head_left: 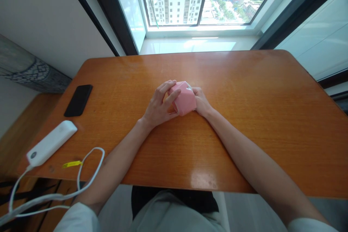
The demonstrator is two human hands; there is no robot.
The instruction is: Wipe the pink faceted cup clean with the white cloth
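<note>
A small pink folded paper piece (185,98) is held up off the middle of the orange wooden table (244,116), between both hands. My left hand (159,107) curls round its left side, fingers pressed on the top edge. My right hand (201,101) grips its right side, partly hidden behind the paper. Both forearms rest on the table.
A black phone (78,100) lies flat at the table's left. Nearer the front left corner lies a white power bank (51,143), its white cable (89,174) looping off the edge. A window sill runs beyond the far edge.
</note>
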